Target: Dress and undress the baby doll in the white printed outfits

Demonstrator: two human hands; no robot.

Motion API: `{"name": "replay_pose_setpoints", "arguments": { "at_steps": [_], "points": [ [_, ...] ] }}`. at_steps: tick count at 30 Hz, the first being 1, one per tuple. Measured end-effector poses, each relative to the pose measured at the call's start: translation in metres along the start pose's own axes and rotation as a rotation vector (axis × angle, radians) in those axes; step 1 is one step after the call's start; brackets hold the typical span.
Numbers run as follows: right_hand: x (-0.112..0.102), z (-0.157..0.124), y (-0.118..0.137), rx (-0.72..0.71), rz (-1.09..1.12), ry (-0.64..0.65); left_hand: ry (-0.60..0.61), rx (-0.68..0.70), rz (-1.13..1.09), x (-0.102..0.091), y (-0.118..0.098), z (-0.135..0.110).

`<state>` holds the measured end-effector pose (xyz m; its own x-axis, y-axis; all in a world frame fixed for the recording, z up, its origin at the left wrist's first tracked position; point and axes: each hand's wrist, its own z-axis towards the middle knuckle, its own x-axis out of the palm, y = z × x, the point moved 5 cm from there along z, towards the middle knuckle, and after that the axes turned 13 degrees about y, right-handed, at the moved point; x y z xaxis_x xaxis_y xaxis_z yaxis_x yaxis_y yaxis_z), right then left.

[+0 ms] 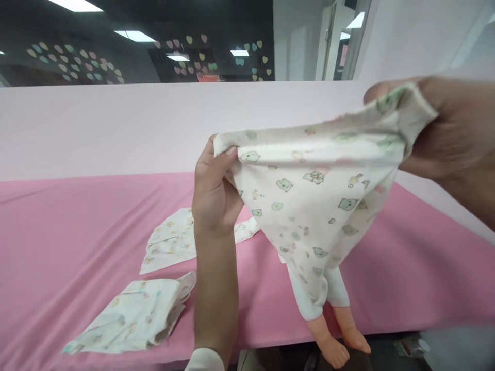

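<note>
My left hand is closed on one corner of the waistband of small white baby trousers printed with green bears. My right hand, close to the camera and blurred, grips the other end of the waistband, stretching it wide. The trousers hang down above the pink table. A doll's legs and bare feet stick out of the trouser cuffs at the table's front edge. The doll's upper body is hidden behind the cloth.
Two other printed baby garments lie on the pink tablecloth: a folded one near the front edge and a flat one behind my left wrist. A pale pink wall stands behind the table, with dark windows above.
</note>
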<state>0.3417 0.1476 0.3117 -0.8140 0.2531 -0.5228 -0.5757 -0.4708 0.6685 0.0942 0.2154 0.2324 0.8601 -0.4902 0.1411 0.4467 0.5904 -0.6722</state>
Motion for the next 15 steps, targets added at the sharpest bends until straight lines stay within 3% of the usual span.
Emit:
{"name": "replay_pose_setpoints", "arguments": {
  "at_steps": [2, 4, 8, 13, 15],
  "points": [
    [0.017, -0.004, -0.004, 0.036, 0.117, 0.324, -0.027, 0.006, -0.031, -0.003, -0.004, -0.001],
    [0.02, -0.009, -0.006, 0.008, 0.102, 0.46, -0.033, 0.021, -0.046, -0.007, -0.008, -0.001],
    [0.01, -0.016, -0.01, -0.033, -0.038, 0.423, 0.032, 0.02, -0.053, -0.016, -0.008, 0.003],
    [-0.003, -0.019, -0.005, -0.134, 0.188, 0.138, 0.115, -0.134, -0.014, -0.008, 0.016, 0.007],
    [-0.002, -0.015, -0.01, -0.088, 0.215, 0.153, 0.128, -0.217, 0.055, 0.001, 0.029, 0.007]
  ]
}}
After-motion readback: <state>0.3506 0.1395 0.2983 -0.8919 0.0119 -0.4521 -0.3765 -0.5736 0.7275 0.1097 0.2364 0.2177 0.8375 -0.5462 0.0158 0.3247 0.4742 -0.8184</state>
